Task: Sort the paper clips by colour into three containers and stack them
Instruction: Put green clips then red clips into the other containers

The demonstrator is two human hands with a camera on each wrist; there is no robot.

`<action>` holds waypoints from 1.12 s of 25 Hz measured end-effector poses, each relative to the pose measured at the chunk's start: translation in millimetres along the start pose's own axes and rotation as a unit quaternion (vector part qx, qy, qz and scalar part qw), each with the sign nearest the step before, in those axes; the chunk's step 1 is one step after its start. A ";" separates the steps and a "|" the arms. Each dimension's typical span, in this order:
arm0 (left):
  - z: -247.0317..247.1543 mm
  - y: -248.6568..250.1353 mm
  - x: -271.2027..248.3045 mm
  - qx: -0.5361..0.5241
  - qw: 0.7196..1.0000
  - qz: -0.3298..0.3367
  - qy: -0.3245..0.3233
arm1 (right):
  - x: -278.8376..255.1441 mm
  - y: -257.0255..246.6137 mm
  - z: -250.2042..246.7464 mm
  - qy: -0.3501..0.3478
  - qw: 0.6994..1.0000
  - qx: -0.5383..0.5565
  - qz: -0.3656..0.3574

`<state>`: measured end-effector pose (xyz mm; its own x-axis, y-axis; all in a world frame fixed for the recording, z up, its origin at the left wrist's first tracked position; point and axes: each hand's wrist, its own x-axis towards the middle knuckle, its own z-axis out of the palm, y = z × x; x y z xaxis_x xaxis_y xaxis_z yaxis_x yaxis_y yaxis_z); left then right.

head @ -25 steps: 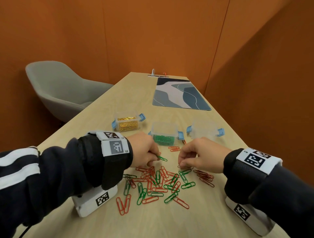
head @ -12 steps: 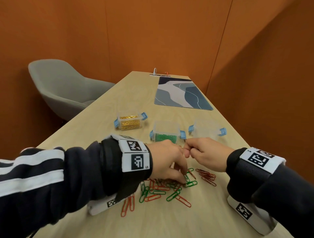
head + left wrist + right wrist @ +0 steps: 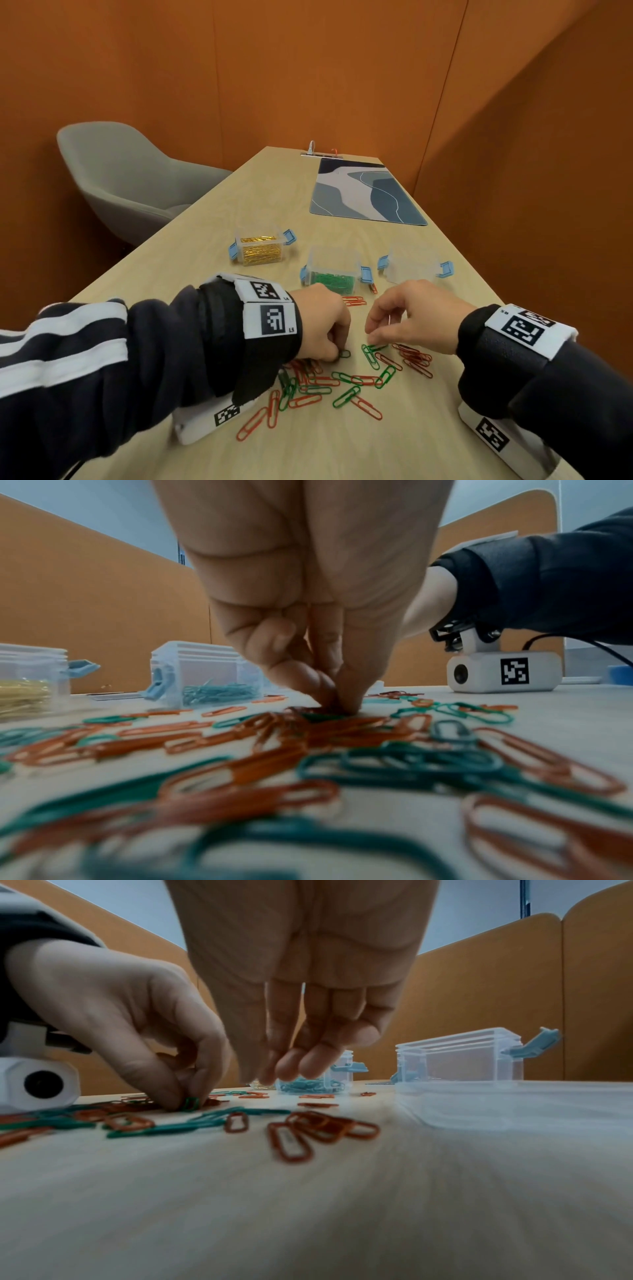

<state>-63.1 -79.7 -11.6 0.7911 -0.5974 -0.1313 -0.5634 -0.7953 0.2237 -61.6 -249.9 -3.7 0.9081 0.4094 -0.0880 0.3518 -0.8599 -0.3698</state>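
Observation:
A loose pile of red and green paper clips [image 3: 329,380] lies on the wooden table [image 3: 239,212] in front of me. My left hand [image 3: 337,354] reaches down into the pile's far edge and pinches a green clip [image 3: 190,1104] between thumb and fingertip. My right hand [image 3: 371,337] hovers just right of it with relaxed, downward-pointing fingers [image 3: 308,1064] and holds nothing. Behind the hands stand three clear boxes with blue latches: one with gold clips [image 3: 258,250], one with green clips [image 3: 334,270] and an empty one [image 3: 412,265].
A few red clips [image 3: 352,300] lie in front of the green box, and a red cluster [image 3: 416,359] sits below my right hand. A patterned mat [image 3: 366,192] lies at the table's far end. A grey chair [image 3: 130,178] stands on the left.
My right hand has come down from beside the green box to the pile and its fingers have loosened. My left hand has stayed in the pile and now pinches a green clip.

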 end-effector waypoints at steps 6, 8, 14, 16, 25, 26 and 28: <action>-11.5 -17.2 -11.9 -0.041 0.992 -0.069 0.097 | 1.7 -3.6 5.0 -0.051 0.998 -0.019 0.004; -20.2 -30.2 -15.1 -0.079 0.987 -0.103 0.100 | 2.9 -3.8 5.3 -0.056 0.998 -0.019 0.003; -21.2 -43.0 -12.0 -0.268 0.946 -0.182 0.023 | 2.3 -4.1 6.0 -0.085 0.996 -0.017 0.001; -19.5 -39.5 -7.0 -0.294 0.933 -0.198 0.065 | 1.9 -3.2 5.5 -0.055 0.998 -0.015 -0.017; -13.8 -34.5 1.1 0.026 0.992 -0.126 -0.020 | -3.8 -8.5 6.0 -0.034 0.998 -0.037 -0.036; -13.5 -35.1 2.2 0.024 0.992 -0.123 -0.023 | -5.1 -9.2 6.4 -0.052 0.998 -0.038 -0.029; -13.2 -34.4 2.7 0.020 0.991 -0.127 -0.026 | -7.3 -10.3 6.3 -0.085 0.996 -0.025 -0.011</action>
<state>-38.5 -52.6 -6.8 0.8957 -0.3809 -0.2293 -0.3574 -0.9237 0.1382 -73.3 -242.1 -5.1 0.8503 0.4698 -0.2374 0.3856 -0.8629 -0.3266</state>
